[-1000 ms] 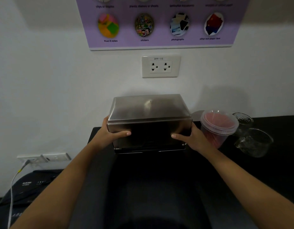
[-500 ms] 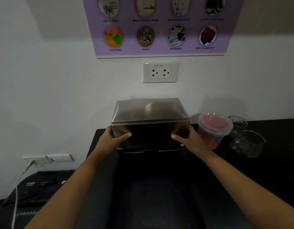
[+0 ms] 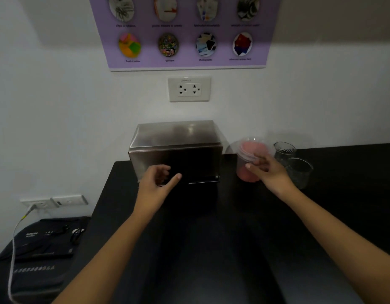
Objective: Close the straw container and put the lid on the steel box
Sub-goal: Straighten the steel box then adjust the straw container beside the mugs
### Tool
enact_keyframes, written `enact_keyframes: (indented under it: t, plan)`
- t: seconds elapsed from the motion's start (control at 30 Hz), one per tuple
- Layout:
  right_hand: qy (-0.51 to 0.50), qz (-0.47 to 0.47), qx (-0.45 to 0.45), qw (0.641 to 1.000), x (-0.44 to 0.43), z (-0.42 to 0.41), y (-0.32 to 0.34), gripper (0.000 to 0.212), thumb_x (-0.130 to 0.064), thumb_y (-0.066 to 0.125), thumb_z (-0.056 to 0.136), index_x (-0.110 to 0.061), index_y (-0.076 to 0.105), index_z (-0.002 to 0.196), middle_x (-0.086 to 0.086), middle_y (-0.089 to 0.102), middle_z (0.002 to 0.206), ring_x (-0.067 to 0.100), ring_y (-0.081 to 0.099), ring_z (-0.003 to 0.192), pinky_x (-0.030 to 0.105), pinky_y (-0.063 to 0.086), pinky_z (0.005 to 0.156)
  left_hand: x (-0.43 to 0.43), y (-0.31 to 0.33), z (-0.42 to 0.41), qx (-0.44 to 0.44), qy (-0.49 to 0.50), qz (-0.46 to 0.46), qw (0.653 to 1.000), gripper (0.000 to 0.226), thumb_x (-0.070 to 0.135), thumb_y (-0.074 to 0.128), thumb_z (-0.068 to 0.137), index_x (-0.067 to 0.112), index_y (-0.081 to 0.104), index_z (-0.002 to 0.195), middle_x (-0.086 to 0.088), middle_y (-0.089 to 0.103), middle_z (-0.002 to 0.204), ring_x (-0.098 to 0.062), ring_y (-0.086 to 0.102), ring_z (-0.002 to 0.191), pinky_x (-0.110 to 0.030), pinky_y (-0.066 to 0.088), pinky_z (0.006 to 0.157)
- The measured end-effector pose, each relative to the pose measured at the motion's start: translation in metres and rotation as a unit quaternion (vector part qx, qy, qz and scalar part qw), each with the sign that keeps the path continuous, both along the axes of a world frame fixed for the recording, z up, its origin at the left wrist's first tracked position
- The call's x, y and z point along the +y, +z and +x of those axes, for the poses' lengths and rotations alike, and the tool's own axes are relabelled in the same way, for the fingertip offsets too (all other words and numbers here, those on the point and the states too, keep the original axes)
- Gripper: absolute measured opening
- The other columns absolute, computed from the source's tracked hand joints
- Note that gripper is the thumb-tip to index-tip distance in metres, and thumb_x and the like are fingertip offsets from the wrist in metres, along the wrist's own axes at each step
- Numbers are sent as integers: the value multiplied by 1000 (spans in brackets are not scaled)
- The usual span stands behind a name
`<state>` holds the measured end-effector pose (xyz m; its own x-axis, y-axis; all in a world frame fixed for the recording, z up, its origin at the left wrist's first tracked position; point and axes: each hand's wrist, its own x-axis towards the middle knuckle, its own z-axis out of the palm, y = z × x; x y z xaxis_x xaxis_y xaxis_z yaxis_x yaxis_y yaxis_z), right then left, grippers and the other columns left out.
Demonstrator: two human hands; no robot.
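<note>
A steel box (image 3: 178, 148) stands against the wall at the back of the black counter (image 3: 211, 238), its steel lid (image 3: 176, 133) resting on top. My left hand (image 3: 155, 183) hovers just in front of the box's lower left, fingers loosely curled and holding nothing. To the right stands a clear plastic tub (image 3: 249, 159) with pink contents and a clear lid on it. My right hand (image 3: 269, 171) is in front of that tub, fingers spread, with nothing in it; whether it touches the tub I cannot tell.
Two clear glass cups (image 3: 298, 170) stand right of the tub. A wall socket (image 3: 189, 89) and a purple poster (image 3: 185, 31) hang above the box. A black machine (image 3: 38, 249) with a white cable sits lower left, below the counter edge.
Both hands have let go of the steel box's sides. My left hand drew back a little; my right hand moved right to the pink tub. The box now sits farther from me.
</note>
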<state>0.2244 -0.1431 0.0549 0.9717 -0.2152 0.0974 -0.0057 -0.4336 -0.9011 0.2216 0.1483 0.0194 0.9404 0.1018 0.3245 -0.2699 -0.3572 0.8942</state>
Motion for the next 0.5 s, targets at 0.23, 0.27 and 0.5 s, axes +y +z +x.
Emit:
enact_keyframes:
  t: [0.23, 0.27, 0.5]
  plan:
    - [-19, 14, -7, 1000, -59, -12, 6, 44, -24, 65, 80, -14, 50, 120, 3, 56, 104, 14, 53, 93, 26, 43, 78, -79, 3, 2, 55, -91, -3, 994, 28, 34, 76, 71, 37, 57, 92, 3, 60, 93, -8, 58, 85, -19, 47, 74]
    - [-17, 10, -7, 1000, -67, -12, 5, 44, -24, 64, 80, -15, 50, 120, 3, 56, 104, 15, 53, 94, 25, 43, 77, -88, 1, 1, 64, -94, -4, 993, 28, 35, 76, 71, 38, 57, 92, 5, 61, 93, -7, 59, 85, -17, 46, 74]
    - [-12, 30, 15, 999, -106, 2, 0, 42, -26, 63, 81, -15, 51, 121, 3, 58, 105, 14, 55, 94, 19, 44, 71, -147, 2, 4, 124, -90, -21, 988, 48, 30, 72, 76, 20, 55, 119, 5, 62, 106, -5, 58, 95, -12, 44, 76]
